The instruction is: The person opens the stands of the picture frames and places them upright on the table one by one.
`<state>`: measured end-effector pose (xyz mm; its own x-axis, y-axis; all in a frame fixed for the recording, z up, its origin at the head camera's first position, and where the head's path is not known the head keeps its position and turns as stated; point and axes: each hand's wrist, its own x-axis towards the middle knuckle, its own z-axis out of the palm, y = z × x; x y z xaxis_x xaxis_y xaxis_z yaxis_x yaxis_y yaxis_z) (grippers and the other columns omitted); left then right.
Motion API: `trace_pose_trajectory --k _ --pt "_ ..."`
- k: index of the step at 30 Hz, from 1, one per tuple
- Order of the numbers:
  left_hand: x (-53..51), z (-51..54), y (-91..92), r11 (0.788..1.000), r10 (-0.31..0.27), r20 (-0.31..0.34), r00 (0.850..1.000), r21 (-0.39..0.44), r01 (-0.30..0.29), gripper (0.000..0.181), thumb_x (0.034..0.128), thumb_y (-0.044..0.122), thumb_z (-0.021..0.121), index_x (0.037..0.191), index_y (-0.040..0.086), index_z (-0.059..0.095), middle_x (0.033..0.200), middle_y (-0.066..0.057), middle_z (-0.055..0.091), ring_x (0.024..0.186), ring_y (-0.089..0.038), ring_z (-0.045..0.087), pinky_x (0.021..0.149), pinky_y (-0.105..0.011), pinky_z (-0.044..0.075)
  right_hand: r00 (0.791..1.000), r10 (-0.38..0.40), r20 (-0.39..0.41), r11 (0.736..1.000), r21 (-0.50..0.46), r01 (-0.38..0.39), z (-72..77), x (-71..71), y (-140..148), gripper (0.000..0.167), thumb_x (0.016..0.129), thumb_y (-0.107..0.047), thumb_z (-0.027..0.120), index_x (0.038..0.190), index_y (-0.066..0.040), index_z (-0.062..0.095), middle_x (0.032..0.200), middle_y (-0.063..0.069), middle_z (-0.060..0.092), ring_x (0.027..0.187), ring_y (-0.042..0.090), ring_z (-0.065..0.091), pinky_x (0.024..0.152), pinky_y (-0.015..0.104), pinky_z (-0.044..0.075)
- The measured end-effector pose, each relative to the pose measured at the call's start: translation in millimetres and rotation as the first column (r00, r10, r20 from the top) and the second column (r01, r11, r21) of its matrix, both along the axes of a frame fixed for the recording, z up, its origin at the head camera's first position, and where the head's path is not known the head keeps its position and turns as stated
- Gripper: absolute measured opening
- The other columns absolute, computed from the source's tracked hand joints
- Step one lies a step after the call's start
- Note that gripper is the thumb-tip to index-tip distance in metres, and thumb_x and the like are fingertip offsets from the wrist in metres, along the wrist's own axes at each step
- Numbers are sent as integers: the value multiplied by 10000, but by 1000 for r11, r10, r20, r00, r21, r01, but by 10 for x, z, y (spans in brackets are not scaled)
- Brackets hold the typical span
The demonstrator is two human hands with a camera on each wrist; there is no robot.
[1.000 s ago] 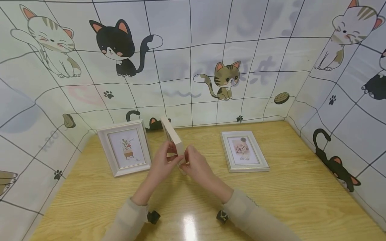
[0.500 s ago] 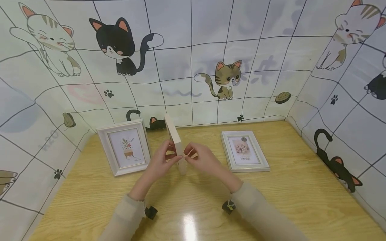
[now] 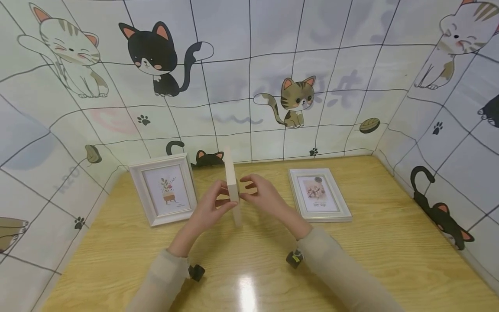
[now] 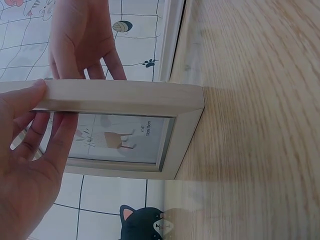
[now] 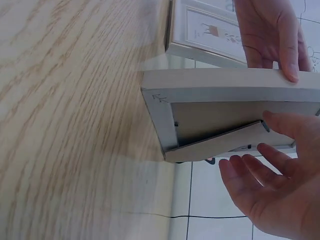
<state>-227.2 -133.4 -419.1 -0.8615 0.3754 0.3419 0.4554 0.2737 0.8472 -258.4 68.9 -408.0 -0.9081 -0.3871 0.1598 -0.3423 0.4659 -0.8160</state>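
A whitish picture frame (image 3: 232, 184) stands upright on the table, turned edge-on in the head view. My left hand (image 3: 206, 211) grips its near side edge, the thumb on the edge and the fingers at the front. Behind the frame is my right hand (image 3: 267, 197), fingers parted and loosely bent. From the right wrist view, a flat support leg (image 5: 220, 142) slants out from the frame's back. The right thumb (image 5: 285, 124) touches the leg's free end, and the other fingers are beside it. The left wrist view shows a plant print behind the glass (image 4: 112, 140).
To the left, a second white frame (image 3: 169, 188) with a potted-plant print leans back on its own. A third frame (image 3: 319, 195) with a flower print lies at the right on the wooden table (image 3: 370, 260). Cat-patterned walls (image 3: 230, 86) enclose the back and sides.
The held frame has turned until it is nearly edge-on, its far end swinging right. My right hand has drawn slightly away from its edge and its fingers have spread. The other frames stay put.
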Motion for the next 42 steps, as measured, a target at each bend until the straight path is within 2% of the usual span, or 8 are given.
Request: trace_pose_trajectory --k 5,13,20,28,32,38,42 --pt "-13 -3 13 1000 -11 5 1000 -6 11 335 933 77 682 1202 29 489 1235 -166 574 1136 -342 612 968 -444 584 1000 -11 15 1000 22 10 -72 -76 -19 501 932 -168 705 1387 -58 524 1435 117 555 1261 336 591 1001 447 566" --pt "-25 -5 19 1000 -17 6 1000 -9 17 336 930 87 687 1200 32 495 1216 -154 585 1131 -327 613 968 -406 587 1000 -11 -24 998 54 12 -130 -182 -80 494 944 -114 680 1408 -53 520 1454 125 550 1271 344 588 1006 447 562" --pt "-15 15 22 1000 -19 22 1000 -4 19 317 934 75 679 1186 34 491 1213 -151 581 1138 -326 608 978 -408 582 999 -2 -46 995 95 7 -151 -224 -110 484 956 -93 659 1416 -50 513 1455 139 547 1284 334 579 1014 431 559" --pt "-10 24 10 1000 -13 23 1000 -10 14 322 925 59 686 1176 42 486 1206 -139 578 1138 -319 609 963 -346 589 996 11 -87 991 131 1 -165 -245 -123 485 954 -98 663 1415 -54 517 1438 147 561 1310 325 554 1052 459 528" --pt "-17 17 10 1000 -16 19 1000 -10 16 322 924 53 685 1177 39 485 1205 -143 578 1130 -321 610 962 -377 590 993 12 -114 985 175 9 -173 -254 -116 477 956 -123 667 1409 -74 527 1435 122 570 1309 307 559 1049 442 530" --pt "-26 10 10 1000 -21 24 999 -2 21 326 926 41 680 1182 34 480 1207 -152 571 1128 -329 603 967 -485 578 992 7 -125 972 235 22 -180 -286 -107 482 958 -173 674 1414 -110 528 1434 91 576 1339 286 536 1102 466 483" --pt "-22 6 7 1000 -17 18 1000 -7 17 332 929 54 680 1192 34 478 1218 -152 567 1132 -332 604 964 -461 584 990 18 -141 962 272 22 -175 -298 -102 487 960 -192 673 1418 -117 526 1427 77 581 1343 274 529 1114 467 470"
